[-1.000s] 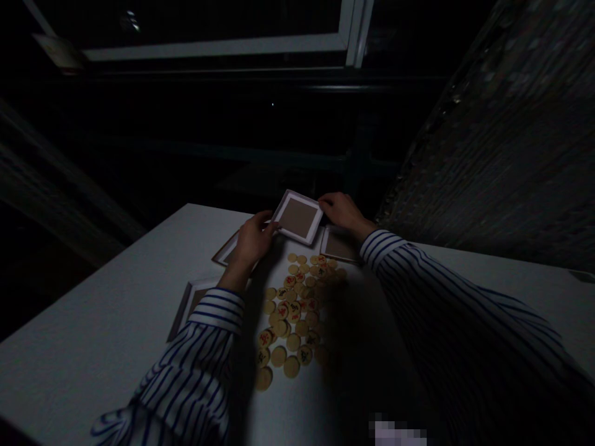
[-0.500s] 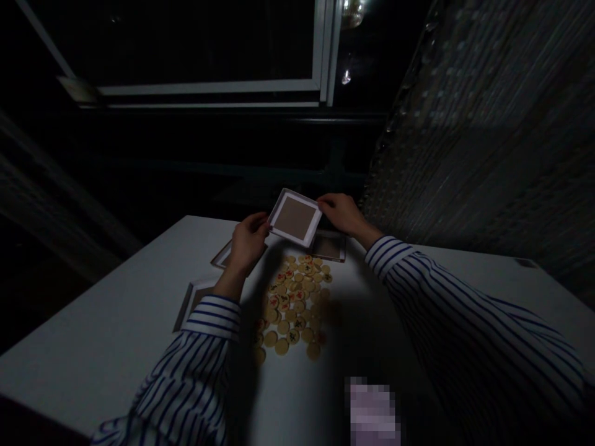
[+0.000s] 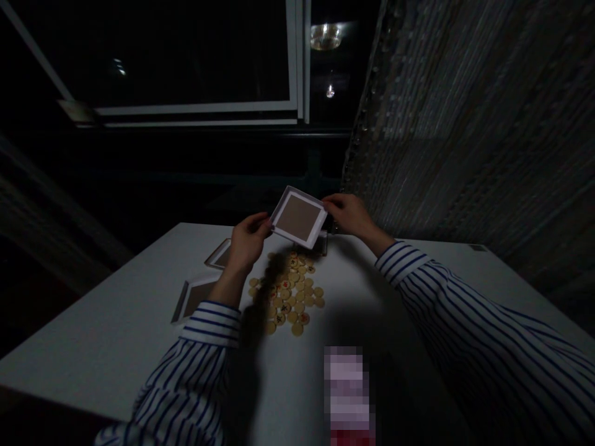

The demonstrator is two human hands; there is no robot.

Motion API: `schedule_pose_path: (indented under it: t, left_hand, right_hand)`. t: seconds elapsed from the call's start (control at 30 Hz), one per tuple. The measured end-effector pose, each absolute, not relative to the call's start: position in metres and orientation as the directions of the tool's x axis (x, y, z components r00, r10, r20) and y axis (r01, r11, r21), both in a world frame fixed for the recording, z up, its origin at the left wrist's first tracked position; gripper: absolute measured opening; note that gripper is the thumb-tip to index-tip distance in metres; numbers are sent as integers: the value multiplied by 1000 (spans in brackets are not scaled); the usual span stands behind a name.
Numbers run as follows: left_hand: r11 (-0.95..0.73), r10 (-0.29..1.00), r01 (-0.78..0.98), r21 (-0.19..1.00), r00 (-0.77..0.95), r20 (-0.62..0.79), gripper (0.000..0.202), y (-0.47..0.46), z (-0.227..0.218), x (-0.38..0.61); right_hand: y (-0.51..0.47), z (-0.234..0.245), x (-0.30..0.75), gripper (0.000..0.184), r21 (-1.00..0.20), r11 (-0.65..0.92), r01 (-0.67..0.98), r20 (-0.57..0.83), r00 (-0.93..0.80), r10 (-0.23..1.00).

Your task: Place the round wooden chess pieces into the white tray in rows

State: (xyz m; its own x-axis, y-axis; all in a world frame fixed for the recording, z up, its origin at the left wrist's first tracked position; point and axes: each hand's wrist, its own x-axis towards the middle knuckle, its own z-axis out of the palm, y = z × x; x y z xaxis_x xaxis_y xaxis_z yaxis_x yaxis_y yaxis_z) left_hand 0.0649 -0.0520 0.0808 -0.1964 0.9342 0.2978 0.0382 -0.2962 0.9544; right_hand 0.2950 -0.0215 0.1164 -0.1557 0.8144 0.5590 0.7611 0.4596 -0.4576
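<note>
A shallow square box tray (image 3: 298, 217), white-rimmed with a brown inside, is held tilted in the air between both hands. My left hand (image 3: 247, 241) pinches its left corner. My right hand (image 3: 348, 214) grips its right edge. Below it, a heap of several round pale game pieces (image 3: 290, 294) with red and dark marks lies on the white table (image 3: 102, 341). Both arms wear blue-striped white sleeves.
Two more box trays lie on the table to the left (image 3: 193, 297) and behind my left hand (image 3: 218, 254); another (image 3: 323, 243) sits partly hidden under the held tray. A dark window (image 3: 186, 62) is behind, a curtain (image 3: 465, 124) at right. A blurred patch (image 3: 348, 390) lies near me.
Both hands have lifted the tray higher off the table. The view has tipped upward, so the table and pieces sit lower and appear smaller.
</note>
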Motion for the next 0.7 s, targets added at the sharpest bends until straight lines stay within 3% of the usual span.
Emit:
schedule_pose_path:
  t: [0.7]
  left_hand:
    - [-311, 948, -91, 946, -95, 302, 31, -95, 78, 109]
  right_hand:
    - [-88, 118, 345, 25, -558, 448, 699, 573, -65, 817]
